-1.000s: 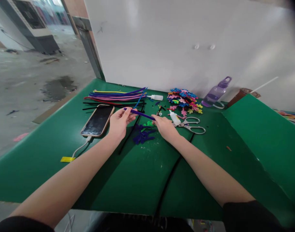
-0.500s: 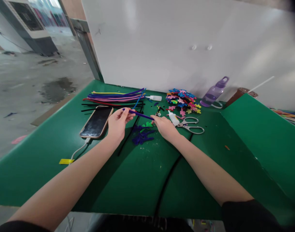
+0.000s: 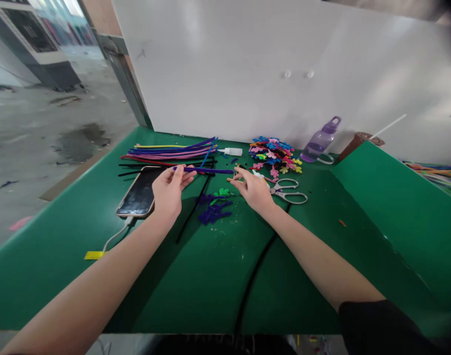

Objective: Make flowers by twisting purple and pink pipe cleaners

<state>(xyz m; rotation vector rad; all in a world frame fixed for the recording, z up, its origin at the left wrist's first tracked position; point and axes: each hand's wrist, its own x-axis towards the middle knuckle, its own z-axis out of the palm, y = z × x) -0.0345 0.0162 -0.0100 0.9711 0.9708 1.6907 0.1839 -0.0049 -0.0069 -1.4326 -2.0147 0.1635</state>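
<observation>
A dark purple pipe cleaner (image 3: 212, 171) is pinched between the thumb and fingers of my left hand (image 3: 169, 190) and stretches level to the right. Its free end comes close to the fingertips of my right hand (image 3: 255, 190), whose thumb and forefinger are apart. Whether those fingertips touch it I cannot tell. Below the hands lie bent purple pipe-cleaner shapes (image 3: 214, 213) and a green one (image 3: 221, 195). A white glue bottle (image 3: 260, 176) is partly hidden behind my right hand, with grey-handled scissors (image 3: 290, 191) beside it.
Long coloured pipe cleaners (image 3: 166, 152) lie at the back left, near a charging phone (image 3: 136, 195). Another white bottle (image 3: 232, 152), a heap of colourful shapes (image 3: 271, 153), a purple water bottle (image 3: 317, 143) and a brown cup (image 3: 362, 140) line the back. A green panel (image 3: 395, 207) stands right.
My right fingers have parted from their grip at the pipe cleaner's right end. The pipe cleaner has gone from slanting to nearly level. The whole view has shifted slightly.
</observation>
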